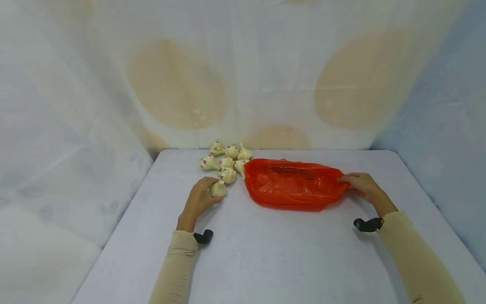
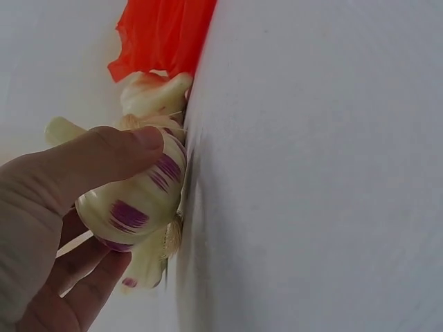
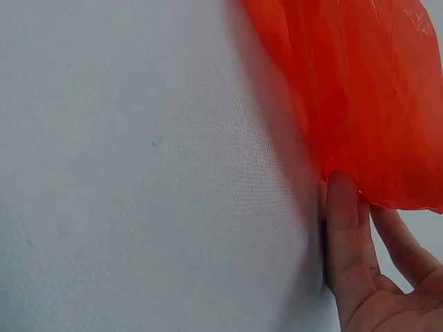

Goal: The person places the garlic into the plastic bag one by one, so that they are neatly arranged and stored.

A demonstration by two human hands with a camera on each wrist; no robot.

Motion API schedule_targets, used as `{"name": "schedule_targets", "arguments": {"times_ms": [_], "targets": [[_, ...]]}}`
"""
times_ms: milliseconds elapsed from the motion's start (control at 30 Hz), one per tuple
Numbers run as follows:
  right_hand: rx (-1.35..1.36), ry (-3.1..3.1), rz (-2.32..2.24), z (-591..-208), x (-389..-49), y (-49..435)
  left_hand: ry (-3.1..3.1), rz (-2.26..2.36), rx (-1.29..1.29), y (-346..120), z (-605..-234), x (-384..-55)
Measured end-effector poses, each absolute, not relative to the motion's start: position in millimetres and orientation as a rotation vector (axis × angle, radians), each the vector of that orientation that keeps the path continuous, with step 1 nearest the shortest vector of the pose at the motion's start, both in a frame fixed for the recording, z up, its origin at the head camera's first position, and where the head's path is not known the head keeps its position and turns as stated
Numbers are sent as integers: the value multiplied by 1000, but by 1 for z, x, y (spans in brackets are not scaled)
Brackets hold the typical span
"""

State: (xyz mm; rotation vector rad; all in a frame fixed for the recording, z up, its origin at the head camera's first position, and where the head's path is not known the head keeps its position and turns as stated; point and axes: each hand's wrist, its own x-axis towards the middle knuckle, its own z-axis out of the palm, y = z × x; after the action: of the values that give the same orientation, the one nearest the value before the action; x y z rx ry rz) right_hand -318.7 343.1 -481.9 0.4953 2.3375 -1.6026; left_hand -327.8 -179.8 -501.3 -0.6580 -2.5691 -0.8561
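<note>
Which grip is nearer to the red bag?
Right. The right grip holds the right end of the bag; the left grip is off to its left, holding a garlic bulb.

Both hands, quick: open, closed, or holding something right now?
Left hand: closed, holding a garlic bulb between thumb and fingers.
Right hand: closed, holding the red plastic bag by its edge.

Purple streaks mark cream garlic bulbs [image 1: 227,163]; the bag [image 1: 294,185] is red, the backdrop [image 1: 265,76] pale with tan discs.
</note>
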Motion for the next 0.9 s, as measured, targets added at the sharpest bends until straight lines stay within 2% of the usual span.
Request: {"name": "schedule_targets", "arguments": {"times_ms": [300, 600, 900], "targets": [[516, 2337, -1591, -483, -316, 347, -2489, -928, -691, -172, -498, -330], [516, 2329, -1621, -481, -316, 343, -2396, -943, -772, -154, -464, -337], [501, 2326, -1630, -480, -315, 341, -2399, -1048, -867, -116, -444, -360]]}}
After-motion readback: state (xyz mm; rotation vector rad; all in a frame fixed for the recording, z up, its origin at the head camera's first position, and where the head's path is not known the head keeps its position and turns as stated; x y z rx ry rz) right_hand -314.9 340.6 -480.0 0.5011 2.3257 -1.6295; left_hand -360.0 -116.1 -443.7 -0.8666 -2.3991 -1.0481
